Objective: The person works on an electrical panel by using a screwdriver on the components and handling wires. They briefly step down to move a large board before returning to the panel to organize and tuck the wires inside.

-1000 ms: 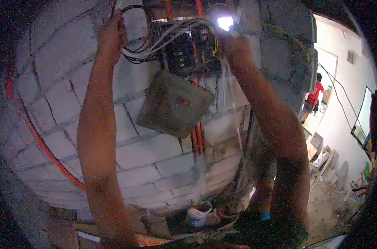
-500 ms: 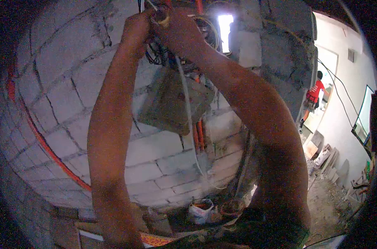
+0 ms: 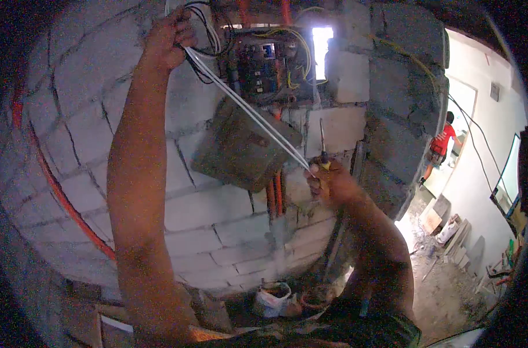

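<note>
High on the left, my left hand [image 3: 166, 42] is closed around a bundle of white and black electrical wires. Two white wires [image 3: 249, 109] run taut from it down to my right hand [image 3: 332, 184], whose fingers are closed on their ends. The same right hand also holds a screwdriver [image 3: 322, 136], its thin shaft pointing up and its yellowish handle mostly hidden in the palm. Between and behind the hands is an open breaker panel [image 3: 264, 69] with dark breakers inside. Below the panel a grey-brown cover plate [image 3: 238, 145] hangs tilted against the wall.
A block wall [image 3: 217, 209] fills the background. Orange conduits [image 3: 278, 194] drop below the panel, and an orange tube [image 3: 72, 206] curves along the left. A white bag [image 3: 272, 300] stands low at the wall. On the right, a person in red [image 3: 442, 142] is near a doorway; wood scraps [image 3: 456, 239] lie there.
My hands have separated: the left moved left, the right came down and right, drawing white wires taut between them. The breaker panel and screwdriver shaft now show.
</note>
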A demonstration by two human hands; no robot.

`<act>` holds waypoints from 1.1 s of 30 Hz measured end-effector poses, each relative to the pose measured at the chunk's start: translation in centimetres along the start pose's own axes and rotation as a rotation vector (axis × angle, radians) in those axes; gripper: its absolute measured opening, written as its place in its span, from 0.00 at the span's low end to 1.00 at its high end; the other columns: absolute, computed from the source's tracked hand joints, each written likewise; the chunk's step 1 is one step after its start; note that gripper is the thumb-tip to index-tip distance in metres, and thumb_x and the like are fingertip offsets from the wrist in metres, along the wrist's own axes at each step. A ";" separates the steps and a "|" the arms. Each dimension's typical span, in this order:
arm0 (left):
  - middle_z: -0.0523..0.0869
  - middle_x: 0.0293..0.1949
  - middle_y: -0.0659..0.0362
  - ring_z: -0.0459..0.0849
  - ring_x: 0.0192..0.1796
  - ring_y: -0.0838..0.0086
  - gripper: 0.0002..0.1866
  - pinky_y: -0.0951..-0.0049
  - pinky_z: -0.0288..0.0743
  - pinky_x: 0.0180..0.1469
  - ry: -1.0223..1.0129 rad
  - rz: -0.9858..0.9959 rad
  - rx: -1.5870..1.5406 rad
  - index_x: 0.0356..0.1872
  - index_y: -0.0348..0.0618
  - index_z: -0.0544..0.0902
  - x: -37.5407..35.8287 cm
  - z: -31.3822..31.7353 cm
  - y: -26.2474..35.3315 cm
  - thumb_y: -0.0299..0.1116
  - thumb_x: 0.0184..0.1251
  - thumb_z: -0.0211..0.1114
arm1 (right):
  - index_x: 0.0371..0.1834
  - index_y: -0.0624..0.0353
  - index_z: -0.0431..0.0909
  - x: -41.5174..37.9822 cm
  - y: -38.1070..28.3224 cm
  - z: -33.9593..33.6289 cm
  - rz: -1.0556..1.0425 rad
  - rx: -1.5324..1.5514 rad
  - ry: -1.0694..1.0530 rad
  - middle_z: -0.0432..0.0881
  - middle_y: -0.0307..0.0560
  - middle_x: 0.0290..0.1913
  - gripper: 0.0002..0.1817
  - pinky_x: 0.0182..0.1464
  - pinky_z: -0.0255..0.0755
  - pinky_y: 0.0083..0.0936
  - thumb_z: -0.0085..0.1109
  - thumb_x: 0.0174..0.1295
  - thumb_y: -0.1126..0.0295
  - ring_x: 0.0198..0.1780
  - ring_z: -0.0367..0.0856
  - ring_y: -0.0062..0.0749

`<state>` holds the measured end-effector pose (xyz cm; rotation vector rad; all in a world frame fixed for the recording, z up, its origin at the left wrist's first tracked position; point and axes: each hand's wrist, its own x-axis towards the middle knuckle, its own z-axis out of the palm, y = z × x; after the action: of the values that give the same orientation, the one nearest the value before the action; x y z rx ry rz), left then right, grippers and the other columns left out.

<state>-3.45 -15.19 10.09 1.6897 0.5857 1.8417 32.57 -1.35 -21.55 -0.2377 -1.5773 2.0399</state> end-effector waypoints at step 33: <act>0.83 0.34 0.54 0.81 0.34 0.63 0.17 0.62 0.76 0.41 0.382 -0.110 0.982 0.46 0.35 0.83 -7.7 15.3 -4.7 0.40 0.69 0.60 | 0.50 0.64 0.76 9.4 -12.9 15.7 -1.022 -0.876 0.363 0.80 0.59 0.35 0.20 0.43 0.73 0.42 0.57 0.64 0.58 0.42 0.80 0.49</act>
<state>12.57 -17.75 2.90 1.7606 1.9399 1.9261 21.58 -7.55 -3.08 -0.0658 -1.7219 0.4622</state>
